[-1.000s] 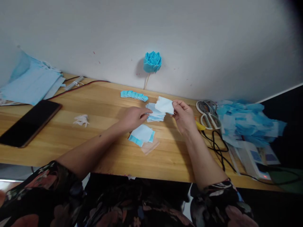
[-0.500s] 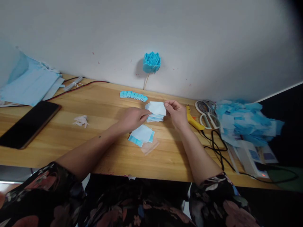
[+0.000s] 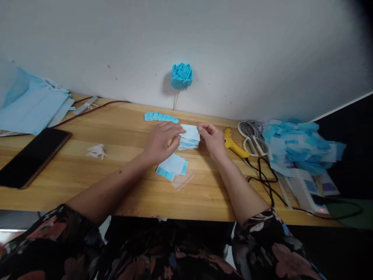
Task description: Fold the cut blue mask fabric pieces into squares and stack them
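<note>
A stack of pale blue-white fabric squares (image 3: 190,137) lies mid-table between my hands. My right hand (image 3: 212,138) pinches the top square at its upper right corner. At the stack's left side, my left hand (image 3: 163,140) is open, thumb and fingers apart, fingertips by the upper left corner. Just behind it is a fanned row of folded blue pieces (image 3: 161,116). Closer to me sits a smaller pile of blue-edged squares (image 3: 173,165), overlapping a clear plastic bag (image 3: 183,180).
A blue fabric flower (image 3: 181,76) on a stick leans against the wall. Right are a yellow glue gun (image 3: 235,147), white-handled scissors (image 3: 255,146), blue scraps (image 3: 303,147) and a power strip (image 3: 309,192). Left are a phone (image 3: 33,157), face masks (image 3: 32,111) and a white scrap (image 3: 97,151).
My left hand has opened from its closed grip at the stack's left edge, its fingers lifting and spreading toward the upper corner. My right hand keeps its pinch. The view has shifted slightly.
</note>
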`<state>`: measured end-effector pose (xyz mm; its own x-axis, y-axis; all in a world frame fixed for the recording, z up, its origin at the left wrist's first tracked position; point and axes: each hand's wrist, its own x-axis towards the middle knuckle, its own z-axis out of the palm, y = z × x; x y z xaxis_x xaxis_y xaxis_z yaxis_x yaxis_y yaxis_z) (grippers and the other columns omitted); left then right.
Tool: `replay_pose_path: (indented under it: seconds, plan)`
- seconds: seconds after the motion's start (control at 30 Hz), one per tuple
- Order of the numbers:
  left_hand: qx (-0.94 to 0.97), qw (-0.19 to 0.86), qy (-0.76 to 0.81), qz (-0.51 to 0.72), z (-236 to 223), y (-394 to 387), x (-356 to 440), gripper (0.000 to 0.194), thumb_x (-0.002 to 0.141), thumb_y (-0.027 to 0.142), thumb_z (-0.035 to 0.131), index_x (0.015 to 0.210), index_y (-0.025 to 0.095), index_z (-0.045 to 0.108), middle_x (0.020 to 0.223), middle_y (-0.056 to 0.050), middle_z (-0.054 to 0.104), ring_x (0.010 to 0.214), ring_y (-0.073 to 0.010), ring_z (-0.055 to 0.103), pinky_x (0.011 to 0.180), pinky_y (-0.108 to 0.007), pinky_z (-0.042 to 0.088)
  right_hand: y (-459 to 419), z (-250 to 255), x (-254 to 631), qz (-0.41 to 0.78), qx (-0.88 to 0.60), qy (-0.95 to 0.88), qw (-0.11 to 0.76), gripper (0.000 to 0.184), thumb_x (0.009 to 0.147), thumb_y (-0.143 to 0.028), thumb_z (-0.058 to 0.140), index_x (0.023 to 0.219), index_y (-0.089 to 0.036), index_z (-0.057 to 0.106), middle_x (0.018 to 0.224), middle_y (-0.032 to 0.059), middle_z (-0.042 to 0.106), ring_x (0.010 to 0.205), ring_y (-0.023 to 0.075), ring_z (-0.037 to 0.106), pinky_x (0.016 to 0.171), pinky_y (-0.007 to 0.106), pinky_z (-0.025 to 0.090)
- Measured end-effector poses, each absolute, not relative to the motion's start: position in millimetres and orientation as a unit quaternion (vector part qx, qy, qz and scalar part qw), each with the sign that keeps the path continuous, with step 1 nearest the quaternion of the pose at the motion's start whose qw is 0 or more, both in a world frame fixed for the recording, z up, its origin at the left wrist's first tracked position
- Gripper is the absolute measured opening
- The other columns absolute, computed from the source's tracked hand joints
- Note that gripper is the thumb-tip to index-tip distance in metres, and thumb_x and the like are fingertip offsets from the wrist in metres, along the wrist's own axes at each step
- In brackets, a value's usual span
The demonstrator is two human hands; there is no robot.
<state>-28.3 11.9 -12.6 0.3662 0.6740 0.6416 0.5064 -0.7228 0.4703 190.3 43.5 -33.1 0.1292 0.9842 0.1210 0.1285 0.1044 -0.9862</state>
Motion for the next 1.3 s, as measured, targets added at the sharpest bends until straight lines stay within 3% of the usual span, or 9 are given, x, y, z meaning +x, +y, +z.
replay_pose_path:
  seconds: [0.2, 0.4, 0.53, 0.73, 0.87, 1.03, 1.3]
  plan:
    - [0.888, 0.095, 0.340, 0.293, -18.6, 8.2, -26.3, 0.034, 0.097, 0.026, 0.053, 0.127, 0.024, 0.070, 0.142, -0.008, 0.066, 0.139, -0.0302, 0.054, 0.115, -0.054, 0.039, 43.8, -34.2, 190.2, 0.396, -0.535, -0.520, 0.535, 0.026, 0.070, -0.043, 0.075, 0.083, -0.021, 0.069, 0.066, -0.0059, 0.063, 0.059, 0.0101, 0.051, 0.059, 0.025, 0.043]
    - [0.893, 0.113, 0.356, 0.250, -21.8, 11.3, -27.7, 0.033, 0.098, 0.028, 0.052, 0.125, 0.024, 0.070, 0.139, -0.006, 0.068, 0.141, -0.0301, 0.052, 0.117, -0.054, 0.036, 44.0, -38.6, 193.7, 0.400, -0.536, -0.533, 0.518, 0.031, 0.072, -0.043, 0.075, 0.094, -0.022, 0.070, 0.062, -0.0082, 0.059, 0.056, 0.0099, 0.049, 0.054, 0.024, 0.040]
    - [0.895, 0.117, 0.354, 0.245, -25.6, 13.0, -27.8, 0.032, 0.098, 0.026, 0.051, 0.123, 0.024, 0.070, 0.134, -0.006, 0.072, 0.138, -0.0293, 0.054, 0.116, -0.053, 0.037, 43.1, -41.5, 195.9, 0.389, -0.548, -0.541, 0.507, 0.037, 0.074, -0.041, 0.073, 0.106, -0.023, 0.069, 0.068, -0.0065, 0.067, 0.058, 0.0110, 0.054, 0.056, 0.025, 0.042]
    - [0.898, 0.107, 0.349, 0.245, -29.4, 13.7, -27.4, 0.031, 0.099, 0.023, 0.049, 0.121, 0.024, 0.071, 0.129, -0.006, 0.074, 0.137, -0.0283, 0.056, 0.117, -0.053, 0.035, 35.8, -35.4, 201.5, 0.259, -0.580, -0.602, 0.482, 0.036, 0.082, -0.033, 0.067, 0.117, -0.024, 0.069, 0.097, 0.0038, 0.079, 0.081, 0.0190, 0.069, 0.078, 0.036, 0.054]
    - [0.898, 0.111, 0.351, 0.242, -28.3, 13.2, -27.2, 0.031, 0.100, 0.023, 0.049, 0.120, 0.025, 0.072, 0.133, -0.005, 0.072, 0.139, -0.0282, 0.055, 0.117, -0.053, 0.035, 26.4, -24.7, 202.7, 0.148, -0.550, -0.674, 0.470, 0.025, 0.090, -0.033, 0.061, 0.111, -0.027, 0.072, 0.117, 0.0068, 0.076, 0.106, 0.0243, 0.068, 0.085, 0.041, 0.056]
    - [0.897, 0.122, 0.344, 0.249, -26.0, 13.9, -28.1, 0.031, 0.101, 0.024, 0.048, 0.118, 0.024, 0.074, 0.135, -0.005, 0.071, 0.139, -0.0294, 0.053, 0.119, -0.057, 0.033, 23.3, -27.2, 200.4, 0.111, -0.489, -0.773, 0.389, 0.020, 0.092, -0.035, 0.065, 0.109, -0.030, 0.074, 0.130, 0.0071, 0.071, 0.126, 0.0282, 0.061, 0.111, 0.054, 0.045]
    - [0.860, 0.187, 0.364, 0.304, -23.4, 17.4, -29.6, 0.025, 0.095, 0.022, 0.055, 0.107, 0.023, 0.077, 0.120, -0.005, 0.078, 0.129, -0.0272, 0.063, 0.116, -0.055, 0.039, 27.4, -37.3, 203.7, 0.132, -0.528, -0.780, 0.310, 0.030, 0.087, -0.035, 0.072, 0.115, -0.026, 0.073, 0.139, 0.0119, 0.066, 0.133, 0.0330, 0.058, 0.113, 0.060, 0.041]
